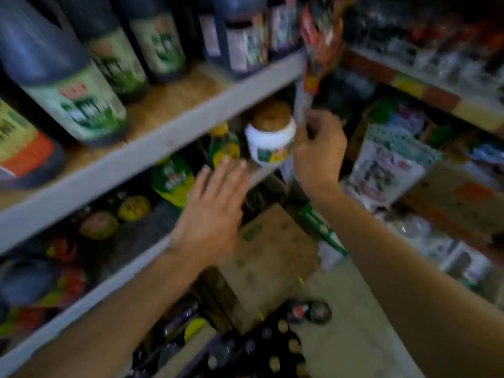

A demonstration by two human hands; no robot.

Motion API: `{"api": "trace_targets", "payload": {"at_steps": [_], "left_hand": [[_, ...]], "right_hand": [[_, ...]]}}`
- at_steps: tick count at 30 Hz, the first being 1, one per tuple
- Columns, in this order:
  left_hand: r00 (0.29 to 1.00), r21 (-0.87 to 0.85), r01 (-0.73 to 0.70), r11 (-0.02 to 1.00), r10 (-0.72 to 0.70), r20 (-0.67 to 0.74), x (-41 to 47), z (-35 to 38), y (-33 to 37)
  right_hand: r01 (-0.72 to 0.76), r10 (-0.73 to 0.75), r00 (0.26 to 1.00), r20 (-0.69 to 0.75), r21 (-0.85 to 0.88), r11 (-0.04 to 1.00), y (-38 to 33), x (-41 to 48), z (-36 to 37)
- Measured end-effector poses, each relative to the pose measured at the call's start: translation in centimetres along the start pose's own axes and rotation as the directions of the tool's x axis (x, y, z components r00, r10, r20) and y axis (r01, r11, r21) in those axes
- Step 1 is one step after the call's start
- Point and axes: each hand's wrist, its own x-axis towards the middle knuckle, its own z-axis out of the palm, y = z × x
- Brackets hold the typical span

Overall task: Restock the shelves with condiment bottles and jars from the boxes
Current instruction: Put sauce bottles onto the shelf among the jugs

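Fingers of my left hand [212,214] lie straight, spread, holding nothing; my right hand [319,151] curls, seemingly round the shelf post [299,105]. I see the white jar [268,144] shelved between them, just beside the right.

Jugs [81,85] on upper shelf [191,122]; jar [270,135] on shelf beneath [81,304]; box [272,241] below.

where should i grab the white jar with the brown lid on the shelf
Probably round the white jar's cylindrical body, below the brown lid, coming from the open front. It stands upright, and the shelf above sits close over it, leaving little room for a top grip.
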Motion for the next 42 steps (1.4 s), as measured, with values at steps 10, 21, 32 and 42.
{"api": "trace_targets", "payload": {"at_steps": [10, 21, 32, 42], "left_hand": [[0.771, -0.477, 0.255, 0.841, 0.121, 0.626, -22.0, 16.5, 22.1], [0.788, -0.507, 0.415, 0.756, -0.02, 0.615, -27.4, 27.0, 22.2], [0.773, -0.565, 0.534, 0.629, -0.093, 0.627, -24.5, 28.8, 21.4], [0.686, -0.694, 0.653, 0.303, 0.152, 0.711, -14.3, 25.2, 21.5]], "right_hand": [[-0.401, 0.786, 0.471, 0.401, -0.696, 0.596, 27.9, -37.3, -11.5], [-0.109, 0.63, 0.619, 0.469, -0.743, 0.66, 38.5, -38.5, 0.4], [0.293, 0.467, 0.55, 0.692, -0.683, 0.669, 38.5, -36.0, 1.0], [0.024, 0.238, 0.628, 0.741, -0.324, 0.946, 24.6, -22.7, -12.4]]}}
